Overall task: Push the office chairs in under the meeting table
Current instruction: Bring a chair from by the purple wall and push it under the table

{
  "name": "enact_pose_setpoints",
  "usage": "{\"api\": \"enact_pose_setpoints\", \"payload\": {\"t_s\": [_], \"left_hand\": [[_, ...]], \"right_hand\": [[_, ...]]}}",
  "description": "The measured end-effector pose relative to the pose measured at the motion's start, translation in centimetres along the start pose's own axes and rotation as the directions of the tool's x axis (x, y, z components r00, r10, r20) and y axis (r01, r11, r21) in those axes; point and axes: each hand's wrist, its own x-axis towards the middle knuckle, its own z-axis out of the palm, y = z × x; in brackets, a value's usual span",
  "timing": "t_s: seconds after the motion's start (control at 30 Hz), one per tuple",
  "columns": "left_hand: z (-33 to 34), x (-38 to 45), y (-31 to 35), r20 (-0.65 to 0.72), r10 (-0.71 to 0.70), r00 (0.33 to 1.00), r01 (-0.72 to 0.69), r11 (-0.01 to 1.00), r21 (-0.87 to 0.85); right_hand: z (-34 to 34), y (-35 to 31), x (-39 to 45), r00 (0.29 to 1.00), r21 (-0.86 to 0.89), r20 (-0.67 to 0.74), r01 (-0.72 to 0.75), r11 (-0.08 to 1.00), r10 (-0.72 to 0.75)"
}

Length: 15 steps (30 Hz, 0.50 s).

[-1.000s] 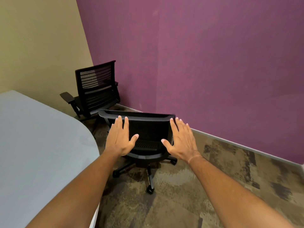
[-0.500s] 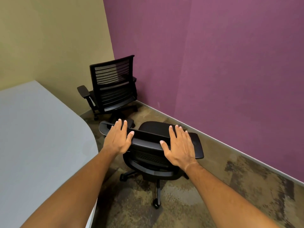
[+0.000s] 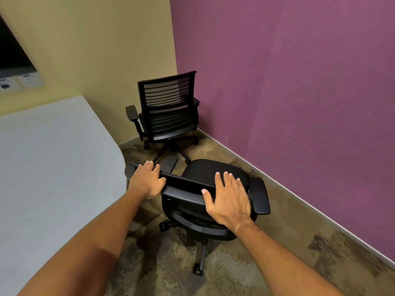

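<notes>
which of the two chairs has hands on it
The near chair, beside the table: the left hand and right hand rest on its backrest. The far chair in the corner stands untouched.

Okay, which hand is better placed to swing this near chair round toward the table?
Probably the right hand. It lies flat on the backrest top of the near chair, on the end away from the meeting table, so pushing there should turn the chair tableward. The left hand rests on the table-side end, more a pivot.
</notes>
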Motion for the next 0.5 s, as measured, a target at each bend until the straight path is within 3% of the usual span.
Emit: {"api": "enact_pose_setpoints", "payload": {"t_s": [0.5], "left_hand": [[1.2,-6.7,6.9,-0.001,-0.047,0.999,0.047,0.999,-0.003]], "right_hand": [[-2.1,6.3,-2.0,0.998,-0.116,0.038,0.060,0.991,-0.056]]}}
